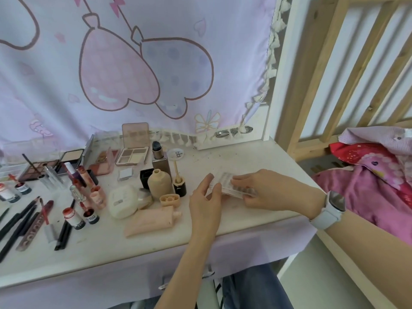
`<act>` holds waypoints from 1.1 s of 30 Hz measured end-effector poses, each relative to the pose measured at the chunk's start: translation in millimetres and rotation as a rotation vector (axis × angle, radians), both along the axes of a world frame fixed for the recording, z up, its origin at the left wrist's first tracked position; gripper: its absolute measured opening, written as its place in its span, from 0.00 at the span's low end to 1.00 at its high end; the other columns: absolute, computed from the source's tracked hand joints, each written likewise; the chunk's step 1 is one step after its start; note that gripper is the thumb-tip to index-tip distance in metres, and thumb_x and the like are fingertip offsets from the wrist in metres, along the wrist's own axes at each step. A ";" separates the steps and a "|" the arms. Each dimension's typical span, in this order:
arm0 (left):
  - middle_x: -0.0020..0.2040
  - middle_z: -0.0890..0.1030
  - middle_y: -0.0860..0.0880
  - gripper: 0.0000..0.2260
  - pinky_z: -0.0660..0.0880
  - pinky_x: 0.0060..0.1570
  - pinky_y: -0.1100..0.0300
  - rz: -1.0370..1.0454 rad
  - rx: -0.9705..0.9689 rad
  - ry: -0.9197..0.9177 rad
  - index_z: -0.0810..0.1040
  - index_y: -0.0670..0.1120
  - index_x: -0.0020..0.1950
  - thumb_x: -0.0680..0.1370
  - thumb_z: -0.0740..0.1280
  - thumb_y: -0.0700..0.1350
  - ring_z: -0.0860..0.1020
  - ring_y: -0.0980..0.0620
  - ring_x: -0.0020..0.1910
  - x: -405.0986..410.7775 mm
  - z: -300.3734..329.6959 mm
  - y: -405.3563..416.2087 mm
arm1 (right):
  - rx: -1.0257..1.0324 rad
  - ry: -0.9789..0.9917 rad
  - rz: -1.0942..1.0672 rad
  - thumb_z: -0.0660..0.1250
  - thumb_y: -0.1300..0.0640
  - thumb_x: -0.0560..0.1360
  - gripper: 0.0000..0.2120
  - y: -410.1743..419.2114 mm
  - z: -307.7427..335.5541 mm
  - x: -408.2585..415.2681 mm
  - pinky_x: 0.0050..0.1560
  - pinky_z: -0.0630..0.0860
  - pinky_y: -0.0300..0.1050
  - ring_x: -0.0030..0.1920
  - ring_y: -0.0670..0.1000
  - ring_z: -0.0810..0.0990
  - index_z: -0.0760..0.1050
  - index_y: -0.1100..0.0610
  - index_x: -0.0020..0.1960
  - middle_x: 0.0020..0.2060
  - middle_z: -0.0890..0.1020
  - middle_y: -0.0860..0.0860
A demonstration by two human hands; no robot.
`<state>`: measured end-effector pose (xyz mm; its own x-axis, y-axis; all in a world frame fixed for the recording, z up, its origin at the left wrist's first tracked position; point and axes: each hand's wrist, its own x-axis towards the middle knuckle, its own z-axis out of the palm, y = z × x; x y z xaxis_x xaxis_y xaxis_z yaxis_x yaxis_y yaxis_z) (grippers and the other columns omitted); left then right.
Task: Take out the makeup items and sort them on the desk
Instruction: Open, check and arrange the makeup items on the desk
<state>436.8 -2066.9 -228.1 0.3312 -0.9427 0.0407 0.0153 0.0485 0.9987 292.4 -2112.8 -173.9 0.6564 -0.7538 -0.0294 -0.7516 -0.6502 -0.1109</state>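
Holding a clear flat case (234,185) between them, the two hands meet at the right part of the surface (256,157). I take the beige bottle (161,184) as the landmark. Far to the left of the bottle lie dark pencils (16,219) and small red-capped jars (71,216); behind and left of it stand open palettes (132,155). Just in front of it lies a pink tube (151,220), with a white round compact (121,202) at the left of the bottle.

To the right of the bottle comes the left hand (206,198). Its fingers are loosely bent and their tips touch the left end of the case. Further right, the right hand (265,189), with a white watch (332,207) on the wrist, grips the case along its right part, fingers over the top.

The case lies with its long axis running left to right, a little tilted toward the near right. Both hands are at it, but the right one carries it more. I judge that the case is being set down or opened, right of the bottle group, where bare surface remains.
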 end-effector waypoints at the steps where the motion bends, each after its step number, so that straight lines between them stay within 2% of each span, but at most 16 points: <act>1: 0.64 0.74 0.52 0.17 0.71 0.63 0.51 -0.003 -0.006 -0.023 0.72 0.47 0.66 0.78 0.63 0.41 0.76 0.65 0.52 -0.8 -0.8 0.7 | -0.015 0.036 0.004 0.58 0.54 0.73 0.22 -1.6 -1.4 -0.2 0.51 0.71 0.42 0.53 0.55 0.77 0.69 0.50 0.67 0.67 0.71 0.45; 3: 0.64 0.74 0.55 0.18 0.68 0.66 0.53 -0.001 -0.028 -0.051 0.71 0.46 0.67 0.77 0.63 0.39 0.73 0.76 0.47 -2.2 -2.6 1.8 | -0.047 0.073 -0.002 0.57 0.55 0.73 0.20 -3.4 -3.2 0.5 0.51 0.73 0.49 0.50 0.56 0.77 0.69 0.52 0.65 0.64 0.73 0.50; 5: 0.62 0.74 0.55 0.18 0.67 0.66 0.56 0.018 -0.053 -0.048 0.71 0.45 0.67 0.77 0.63 0.37 0.72 0.80 0.44 -3.2 -3.0 2.2 | -0.100 0.106 -0.014 0.56 0.56 0.74 0.22 -5.5 -6.3 0.0 0.50 0.74 0.50 0.51 0.57 0.76 0.66 0.50 0.68 0.62 0.74 0.53; 7: 0.61 0.76 0.56 0.18 0.71 0.62 0.57 0.032 -0.064 0.006 0.72 0.45 0.66 0.77 0.64 0.36 0.75 0.76 0.44 -4.0 -2.1 2.9 | -0.173 0.137 -0.018 0.55 0.56 0.75 0.23 -7.4 -10.6 -2.8 0.48 0.75 0.51 0.54 0.57 0.76 0.61 0.47 0.70 0.62 0.73 0.52; 10: 0.43 0.81 0.67 0.18 0.72 0.61 0.53 0.034 -0.062 0.068 0.73 0.46 0.65 0.76 0.65 0.36 0.81 0.63 0.42 -4.0 0.0 4.7 | -0.221 0.148 -0.020 0.53 0.56 0.76 0.25 -9.6 -16.7 -9.1 0.49 0.75 0.50 0.60 0.55 0.74 0.56 0.48 0.72 0.68 0.68 0.49; 11: 0.42 0.82 0.66 0.17 0.73 0.59 0.56 0.033 -0.063 0.082 0.74 0.46 0.64 0.76 0.66 0.36 0.82 0.60 0.42 -4.3 1.8 5.1 | -0.226 0.145 -0.027 0.53 0.56 0.77 0.25 -9.8 -17.2 -11.0 0.50 0.75 0.49 0.63 0.54 0.72 0.55 0.49 0.73 0.71 0.65 0.48; 14: 0.55 0.81 0.53 0.17 0.75 0.53 0.64 0.056 -0.112 0.055 0.74 0.53 0.60 0.75 0.67 0.37 0.81 0.55 0.48 -7.7 6.4 3.4 | -0.259 0.103 -0.032 0.53 0.56 0.77 0.25 -6.8 -16.6 -15.0 0.49 0.75 0.45 0.68 0.48 0.68 0.56 0.51 0.73 0.73 0.61 0.45; 16: 0.60 0.78 0.54 0.17 0.75 0.52 0.67 0.052 -0.207 -0.005 0.75 0.54 0.59 0.75 0.68 0.37 0.79 0.58 0.51 -11.0 14.0 0.9 | -0.268 -0.005 -0.053 0.54 0.57 0.76 0.25 -4.7 -15.0 -19.0 0.49 0.75 0.47 0.65 0.49 0.71 0.58 0.52 0.73 0.71 0.66 0.47; 18: 0.60 0.76 0.57 0.17 0.74 0.49 0.70 0.010 -0.326 -0.056 0.76 0.53 0.58 0.74 0.68 0.36 0.77 0.60 0.53 -14.3 25.4 -3.5 | -0.252 -0.174 -0.099 0.57 0.58 0.76 0.25 -1.6 -12.1 -21.8 0.48 0.75 0.51 0.56 0.54 0.77 0.60 0.53 0.72 0.63 0.76 0.51; 20: 0.60 0.75 0.59 0.17 0.73 0.54 0.66 -0.013 -0.407 -0.174 0.76 0.54 0.58 0.73 0.69 0.38 0.74 0.61 0.58 -16.2 35.9 -10.8 | -0.208 -0.312 -0.151 0.59 0.58 0.76 0.25 1.3 -8.7 -21.1 0.48 0.74 0.52 0.50 0.55 0.80 0.61 0.50 0.72 0.53 0.81 0.52; 23: 0.66 0.70 0.59 0.18 0.68 0.64 0.57 -0.064 -0.399 -0.276 0.75 0.60 0.56 0.72 0.71 0.42 0.67 0.61 0.66 -15.8 44.4 -23.2 | -0.172 -0.482 -0.203 0.60 0.61 0.74 0.25 5.2 -7.1 -15.7 0.48 0.75 0.51 0.46 0.55 0.82 0.65 0.49 0.70 0.44 0.83 0.53; 25: 0.67 0.67 0.60 0.19 0.68 0.63 0.58 -0.116 -0.403 -0.264 0.73 0.64 0.54 0.71 0.72 0.42 0.65 0.65 0.66 -16.0 46.7 -26.3 | -0.181 -0.566 -0.215 0.62 0.63 0.73 0.24 7.4 -8.0 -13.3 0.47 0.77 0.52 0.45 0.54 0.83 0.69 0.51 0.68 0.40 0.83 0.52; 27: 0.67 0.67 0.60 0.20 0.71 0.60 0.60 -0.115 -0.432 -0.231 0.73 0.64 0.52 0.71 0.72 0.41 0.66 0.67 0.64 -17.9 46.8 -28.6 | -0.185 -0.586 -0.219 0.63 0.63 0.73 0.22 7.6 -11.2 -12.3 0.46 0.77 0.52 0.46 0.53 0.83 0.71 0.52 0.66 0.41 0.83 0.51; 30: 0.66 0.69 0.57 0.19 0.76 0.54 0.64 -0.100 -0.464 -0.170 0.75 0.61 0.52 0.71 0.73 0.39 0.68 0.67 0.63 -19.1 43.7 -31.9 | -0.229 -0.572 -0.247 0.63 0.62 0.72 0.22 4.7 -17.4 -12.0 0.44 0.77 0.51 0.45 0.54 0.83 0.71 0.51 0.66 0.42 0.84 0.51; 33: 0.65 0.70 0.57 0.19 0.76 0.53 0.64 -0.086 -0.460 -0.097 0.76 0.60 0.52 0.71 0.73 0.38 0.71 0.64 0.63 -18.2 39.5 -34.5 | -0.335 -0.561 -0.293 0.65 0.61 0.70 0.23 2.8 -17.9 -10.4 0.39 0.76 0.48 0.42 0.53 0.82 0.73 0.50 0.64 0.42 0.84 0.49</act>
